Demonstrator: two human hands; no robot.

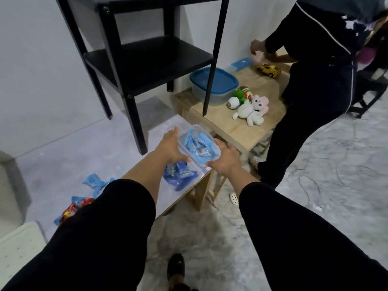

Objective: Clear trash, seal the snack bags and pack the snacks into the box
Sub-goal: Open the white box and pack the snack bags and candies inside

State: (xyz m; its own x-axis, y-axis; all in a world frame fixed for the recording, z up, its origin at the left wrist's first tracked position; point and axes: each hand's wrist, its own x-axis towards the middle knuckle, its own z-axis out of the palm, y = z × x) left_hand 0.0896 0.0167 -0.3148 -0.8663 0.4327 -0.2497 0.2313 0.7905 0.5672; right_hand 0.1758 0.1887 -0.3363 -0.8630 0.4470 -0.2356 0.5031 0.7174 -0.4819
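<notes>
Box [198,144], clear plastic and lidless, held in the air above the far end of the counter [189,186], between both hands. Left hand [170,147] flat against the near-left side, fingers straight and reaching along the wall, thumb under the near edge. Right hand [225,158] cupped round the near-right corner, fingers curled under and mostly hidden. Blue snack packets [197,147] already inside. More blue packets [178,174] loose on the counter just below, others [94,183] and a red one [72,210] further left. Probably the packing step, part done. Next: set down close to the loose packets, keep level, free one hand for loading. Long axis from upper left to lower right, opening upward.
</notes>
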